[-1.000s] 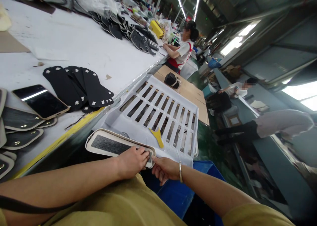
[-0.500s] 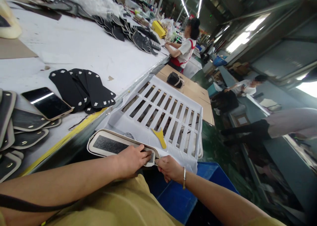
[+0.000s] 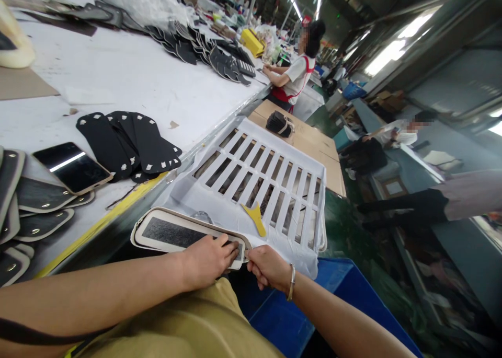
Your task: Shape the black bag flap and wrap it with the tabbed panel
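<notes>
In the head view, you seem to be at the step of working the rim at the right end of the long round-ended panel (image 3: 170, 234), cream-bordered with a dark strip in its middle. This panel lies along the near edge of the white slotted crate (image 3: 223, 207); how much of it is supported there, I cannot tell. Your left hand (image 3: 207, 258) rests on its right part, the fingers bent and slightly spread over the surface; its thumb is not clear, so I cannot tell if it also grips from below. Most of the panel's length reaches out leftward from this hand. Your right hand (image 3: 269, 266) is curled, with thumb and forefinger apparently pinching the rim at the right end, just beside the left fingertips; whether a small tool hides inside, I cannot tell. The next move, I judge, calls for steady left pressure and a close, small pinch along the curve, because a panel at the crate's edge could slide. The yellow forked piece (image 3: 257, 219) lies just beyond that end, near the crate's near edge.
</notes>
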Available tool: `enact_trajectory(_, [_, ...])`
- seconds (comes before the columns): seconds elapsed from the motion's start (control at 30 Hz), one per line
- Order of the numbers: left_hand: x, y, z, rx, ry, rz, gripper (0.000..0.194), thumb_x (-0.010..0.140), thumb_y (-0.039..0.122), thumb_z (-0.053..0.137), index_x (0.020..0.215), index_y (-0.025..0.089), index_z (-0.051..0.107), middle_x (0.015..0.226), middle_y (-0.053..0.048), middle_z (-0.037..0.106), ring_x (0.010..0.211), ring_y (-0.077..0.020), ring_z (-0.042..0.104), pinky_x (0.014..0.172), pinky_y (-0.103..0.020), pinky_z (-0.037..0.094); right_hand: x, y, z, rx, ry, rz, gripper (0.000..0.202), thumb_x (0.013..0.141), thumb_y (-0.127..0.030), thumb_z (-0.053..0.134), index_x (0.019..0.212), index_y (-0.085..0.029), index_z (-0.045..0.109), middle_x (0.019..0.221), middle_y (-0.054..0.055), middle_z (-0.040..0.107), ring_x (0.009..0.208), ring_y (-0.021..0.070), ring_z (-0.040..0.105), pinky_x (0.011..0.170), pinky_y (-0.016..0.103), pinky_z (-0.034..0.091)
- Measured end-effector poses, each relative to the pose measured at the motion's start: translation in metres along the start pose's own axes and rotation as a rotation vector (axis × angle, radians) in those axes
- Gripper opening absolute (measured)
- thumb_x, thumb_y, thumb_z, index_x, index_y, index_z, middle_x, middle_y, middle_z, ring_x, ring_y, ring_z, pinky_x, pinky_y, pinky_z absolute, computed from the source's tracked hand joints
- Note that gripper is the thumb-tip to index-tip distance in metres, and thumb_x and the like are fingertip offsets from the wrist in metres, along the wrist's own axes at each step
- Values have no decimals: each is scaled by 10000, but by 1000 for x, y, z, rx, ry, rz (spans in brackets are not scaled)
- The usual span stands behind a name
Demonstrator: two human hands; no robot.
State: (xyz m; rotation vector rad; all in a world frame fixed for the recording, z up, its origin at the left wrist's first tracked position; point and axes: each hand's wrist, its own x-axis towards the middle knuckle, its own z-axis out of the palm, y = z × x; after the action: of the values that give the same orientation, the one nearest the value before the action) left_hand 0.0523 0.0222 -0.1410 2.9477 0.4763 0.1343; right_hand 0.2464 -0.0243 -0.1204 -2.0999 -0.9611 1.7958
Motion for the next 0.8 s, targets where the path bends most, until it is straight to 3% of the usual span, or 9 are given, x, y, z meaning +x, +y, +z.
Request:
enact_trajectory(0.13, [3,6,-2,45,-14,34,450,862,290,442,1276,120,488,1293,-140,508,973,-272,500,619,-339,409,4,8,0,-9,14,-14,477,898,-418,365,535,-149,519,315,-68,396,225,57,338,276,179,400])
enact_trajectory(0.37, [4,6,-8,33,-32,23,463,875,287,402,1297,106,464,1276,-132,519,952,-275,500,620,-346,417,-4,-2,-8,-116,-191,294,733,866,-658,197,519,-124,559,333,-24,413,222,76,370,257,216,415])
enact_trajectory(0.47, [4,7,-6,43,-40,19,461,868,279,428,1304,132,461,1296,-127,510,967,-274,502,635,-345,421,-8,-8,-6,-106,-219,321,770,852,-687,173,523,-114,568,358,-2,455,244,82,412,278,223,438])
enact_trajectory(0.53, [3,8,-6,42,-52,22,429,868,283,436,1273,153,497,1302,-128,505,975,-272,506,637,-346,424,-10,-12,-2,-88,-207,301,707,882,-628,236,531,-111,567,368,5,479,258,90,438,292,226,451])
enact_trajectory(0.7, [4,6,-6,36,-52,0,440,865,302,455,1274,146,495,1320,-138,489,1021,-280,496,655,-352,435,-8,-8,2,129,-223,264,355,887,-235,429,593,-103,578,387,-39,491,268,60,409,335,198,469])
enact_trajectory(0.8, [4,3,-4,40,-40,8,447,859,337,483,1273,170,491,1313,-114,503,993,-261,499,631,-323,424,-5,5,0,204,-221,155,339,866,-247,459,578,-110,573,354,-63,441,250,43,328,298,171,420])
